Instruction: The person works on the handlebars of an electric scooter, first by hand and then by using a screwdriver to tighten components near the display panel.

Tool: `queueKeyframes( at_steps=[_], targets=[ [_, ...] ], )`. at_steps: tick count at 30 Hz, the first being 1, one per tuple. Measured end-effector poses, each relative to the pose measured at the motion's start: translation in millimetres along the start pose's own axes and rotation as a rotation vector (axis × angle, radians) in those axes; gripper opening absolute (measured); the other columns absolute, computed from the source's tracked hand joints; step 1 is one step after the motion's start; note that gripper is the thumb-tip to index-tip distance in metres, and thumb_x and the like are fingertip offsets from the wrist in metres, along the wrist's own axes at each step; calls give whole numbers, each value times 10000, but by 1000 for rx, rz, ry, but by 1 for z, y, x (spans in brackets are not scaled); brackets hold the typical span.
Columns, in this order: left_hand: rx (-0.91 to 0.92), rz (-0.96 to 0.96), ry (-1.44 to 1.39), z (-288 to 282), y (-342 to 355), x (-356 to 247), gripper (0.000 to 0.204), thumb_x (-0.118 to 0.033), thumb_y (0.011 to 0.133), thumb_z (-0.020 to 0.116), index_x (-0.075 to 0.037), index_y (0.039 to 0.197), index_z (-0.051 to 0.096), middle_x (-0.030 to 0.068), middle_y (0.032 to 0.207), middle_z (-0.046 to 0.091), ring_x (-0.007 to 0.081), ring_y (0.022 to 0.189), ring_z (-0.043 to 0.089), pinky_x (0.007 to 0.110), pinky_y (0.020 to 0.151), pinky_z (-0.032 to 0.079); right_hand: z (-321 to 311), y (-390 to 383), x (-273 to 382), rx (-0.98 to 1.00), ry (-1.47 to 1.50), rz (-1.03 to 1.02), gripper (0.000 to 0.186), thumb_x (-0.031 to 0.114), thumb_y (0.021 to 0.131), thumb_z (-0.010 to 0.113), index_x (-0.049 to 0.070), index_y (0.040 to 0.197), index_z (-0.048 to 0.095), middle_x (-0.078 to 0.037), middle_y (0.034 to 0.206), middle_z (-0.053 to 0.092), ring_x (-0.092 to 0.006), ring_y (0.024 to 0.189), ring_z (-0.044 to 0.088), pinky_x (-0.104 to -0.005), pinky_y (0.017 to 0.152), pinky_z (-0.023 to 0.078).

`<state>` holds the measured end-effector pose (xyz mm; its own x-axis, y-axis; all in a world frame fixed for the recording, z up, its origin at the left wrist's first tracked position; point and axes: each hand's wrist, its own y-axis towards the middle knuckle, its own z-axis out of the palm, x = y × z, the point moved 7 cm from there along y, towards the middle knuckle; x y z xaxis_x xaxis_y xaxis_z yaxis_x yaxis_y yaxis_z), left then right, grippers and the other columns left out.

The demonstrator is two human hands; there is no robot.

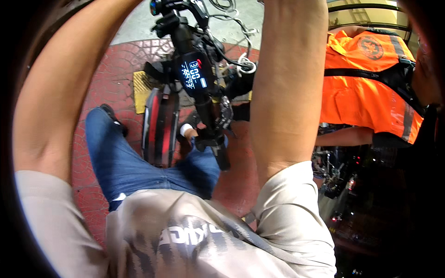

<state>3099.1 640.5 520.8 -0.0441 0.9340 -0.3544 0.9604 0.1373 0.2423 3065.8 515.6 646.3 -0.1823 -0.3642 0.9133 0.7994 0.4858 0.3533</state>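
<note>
Both my bare forearms reach up past the top edge, the left along the left side, the right across the right half; neither hand shows. Between them is a black handlebar (220, 153) with a lit display (192, 74), clamps and lever fittings, running from top to bottom centre. White and black coiled cables (245, 65) hang beside it. Below the bar a black and red wheel guard or narrow body panel (160, 125) lies between my jeans-clad legs.
At the right a person in an orange vest (361, 97) with a black strap bends close beside me. Dark machinery (333, 176) sits below them. Red patterned paving (106, 78) with yellow tactile tile (141, 90) lies underfoot; black railings (375, 7) are at top right.
</note>
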Motion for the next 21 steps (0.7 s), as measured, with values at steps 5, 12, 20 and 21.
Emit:
queueKeyframes(
  at_steps=[5,12,20,21],
  targets=[
    [-56,29,121,-6,1,-3,670,-710,825,571,-134,1085,793,163,1122,752,348,1085,701,462,948,544,13,-5,8,10,-61,-80,469,432,1010,358,165,632,427,-23,491,401,-160,366,322,-324,382,264],
    [-9,34,20,-2,6,1,560,-611,817,626,-141,1073,792,157,1122,755,330,1129,689,450,986,528,8,-7,3,-16,30,68,469,433,988,384,160,608,418,-17,488,390,-152,356,314,-306,364,253],
    [7,82,189,10,7,1,715,-746,827,624,-176,1248,718,120,1274,709,316,1238,626,471,1029,509,8,-7,-4,-43,68,46,493,455,992,393,153,604,411,-18,486,388,-154,341,301,-315,351,259],
    [5,90,200,10,8,1,711,-737,826,631,-175,1253,717,119,1272,710,317,1235,628,470,1029,509,10,-7,-4,-36,74,53,492,454,993,393,151,605,412,-19,487,389,-153,342,301,-314,351,258]
  ],
)
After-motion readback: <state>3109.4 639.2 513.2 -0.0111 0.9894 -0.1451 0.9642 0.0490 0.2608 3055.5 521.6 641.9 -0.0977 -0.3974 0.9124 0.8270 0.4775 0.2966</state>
